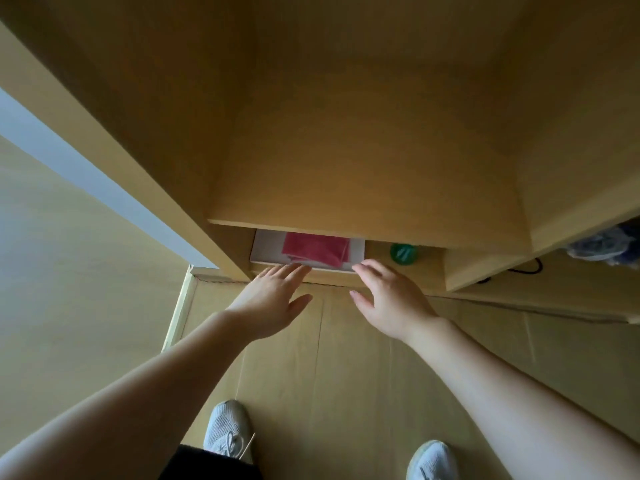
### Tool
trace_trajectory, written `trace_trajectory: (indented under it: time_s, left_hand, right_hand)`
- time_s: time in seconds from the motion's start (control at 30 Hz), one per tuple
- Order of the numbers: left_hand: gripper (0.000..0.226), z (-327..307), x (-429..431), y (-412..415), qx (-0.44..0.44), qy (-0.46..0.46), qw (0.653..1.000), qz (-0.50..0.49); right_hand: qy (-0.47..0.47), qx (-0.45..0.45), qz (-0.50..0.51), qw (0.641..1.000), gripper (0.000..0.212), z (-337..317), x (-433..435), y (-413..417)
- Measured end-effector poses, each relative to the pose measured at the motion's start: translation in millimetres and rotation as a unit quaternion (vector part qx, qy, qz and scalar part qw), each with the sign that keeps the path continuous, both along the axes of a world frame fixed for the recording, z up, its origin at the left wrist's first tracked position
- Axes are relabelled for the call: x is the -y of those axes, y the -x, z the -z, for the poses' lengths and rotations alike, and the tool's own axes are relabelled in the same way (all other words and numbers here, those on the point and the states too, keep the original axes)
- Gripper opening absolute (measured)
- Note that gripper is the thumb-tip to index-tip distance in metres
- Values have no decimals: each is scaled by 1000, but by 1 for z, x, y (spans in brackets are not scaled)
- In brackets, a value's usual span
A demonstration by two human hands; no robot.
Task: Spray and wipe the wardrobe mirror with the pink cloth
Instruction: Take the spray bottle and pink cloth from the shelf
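A folded pink cloth [316, 250] lies on a flat white board [266, 249] on the low bottom shelf of a wooden wardrobe. To its right on the same shelf stands a green-capped bottle [403, 252], seen from above. My left hand [273, 299] is stretched out, fingers apart, fingertips at the shelf's front edge just below the cloth. My right hand [389, 299] is open too, fingertips at the white board's right front corner. Neither hand holds anything. The wardrobe mirror is not recognisable in this view.
A wooden shelf board [346, 188] overhangs the low compartment. The wardrobe's side panel [138, 161] rises at left beside a pale wall [69, 271]. Blue-grey fabric [606, 245] and a black cable [523, 270] sit at right. My two white shoes [227, 427] stand on the floor.
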State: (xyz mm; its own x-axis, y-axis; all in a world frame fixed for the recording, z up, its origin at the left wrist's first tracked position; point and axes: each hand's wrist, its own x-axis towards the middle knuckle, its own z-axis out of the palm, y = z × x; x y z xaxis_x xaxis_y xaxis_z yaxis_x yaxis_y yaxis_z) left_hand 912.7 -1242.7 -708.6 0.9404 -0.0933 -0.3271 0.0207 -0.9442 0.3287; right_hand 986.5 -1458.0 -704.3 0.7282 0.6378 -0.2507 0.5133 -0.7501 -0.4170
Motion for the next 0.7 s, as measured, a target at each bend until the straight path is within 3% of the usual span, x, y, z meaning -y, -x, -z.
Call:
trace_trajectory:
  time_s: [0.33, 0.7]
  left_hand:
    - [57, 137, -3, -51, 78, -78, 991, 78]
    - [59, 161, 14, -68, 131, -63, 986, 81]
  right_hand:
    - [-17, 70, 50, 996, 46, 153, 0, -20]
    - [-34, 125, 176, 976, 50, 189, 35, -43]
